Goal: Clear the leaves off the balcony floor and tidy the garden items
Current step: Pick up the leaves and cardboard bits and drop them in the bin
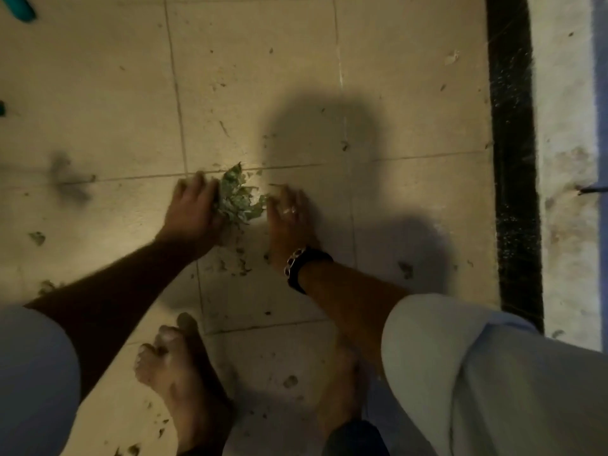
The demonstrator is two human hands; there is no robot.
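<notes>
Nearest you in the head view are your pale, loose sleeves, the right sleeve (493,373) in soft folded cloth and the left sleeve (33,383) smooth at the lower corner, with your bare left foot (177,373) and right foot (342,390) planted on the tile floor (98,110) below them. Beyond your feet, your left hand (192,209) and right hand (289,215) lie low on the floor on either side of a small pile of leaves (238,200), green, crumpled and ragged-edged. Your left fingers curve against the pile's left side and your right fingers lie flat and straight against its right side; neither hand is closed around anything. A ring and a dark wristband (302,264) with a metal clasp sit on your right hand and wrist. Large matte beige squares with thin grout lines make up the floor, speckled with leaf scraps (38,237). To your right a glossy black border strip (513,159) marks the floor's edge, with rough pale concrete (566,159) beyond it. Open tile stretches ahead and to your left, where a teal object (19,8) pokes in at the top corner.
</notes>
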